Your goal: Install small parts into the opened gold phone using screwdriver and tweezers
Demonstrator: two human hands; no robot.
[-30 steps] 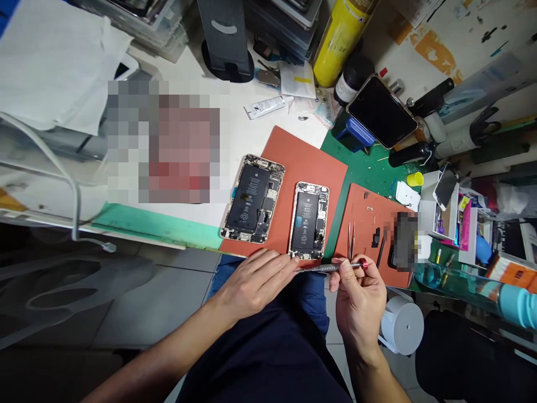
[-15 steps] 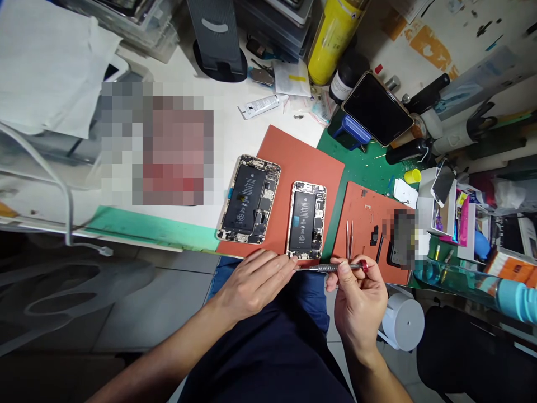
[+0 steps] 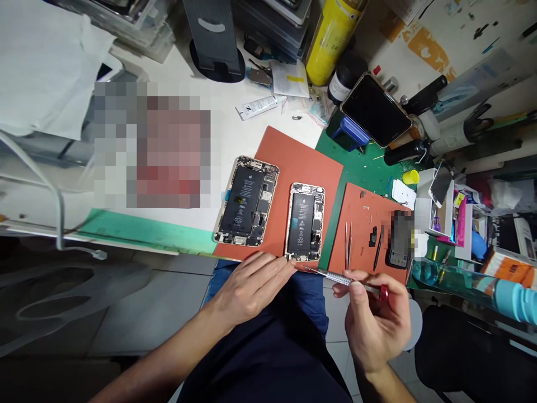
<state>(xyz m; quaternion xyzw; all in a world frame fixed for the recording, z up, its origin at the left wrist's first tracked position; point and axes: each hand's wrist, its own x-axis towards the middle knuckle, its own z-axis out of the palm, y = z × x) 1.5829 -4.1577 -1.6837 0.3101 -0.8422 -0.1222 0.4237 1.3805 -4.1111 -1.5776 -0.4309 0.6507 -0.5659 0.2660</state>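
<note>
My right hand [image 3: 375, 319] is closed around a slim screwdriver [image 3: 338, 279] with a knurled silver shaft and a red end cap. Its thin tip points left, close to the fingertips of my left hand [image 3: 255, 285]. That hand's fingers are pressed together at the bottom left edge of the smaller opened phone [image 3: 304, 221]; the thumb is hidden, and I cannot see what they pinch. Left of it lies a larger opened phone [image 3: 247, 201], its black battery and boards exposed. Both phones rest on a reddish-brown mat [image 3: 289, 148].
A second reddish mat [image 3: 361, 193] on the right carries tweezers [image 3: 348, 246], a black part [image 3: 373, 236] and a partly blurred phone [image 3: 396, 257]. Behind stand a yellow can [image 3: 333, 42] and a propped phone [image 3: 375, 109]. A clear blue-capped bottle [image 3: 465, 285] lies at right.
My right hand has moved right and slightly down, drawing the screwdriver back and tilting its handle end lower. My left hand stays nearly in place, and the phones have not been moved.
</note>
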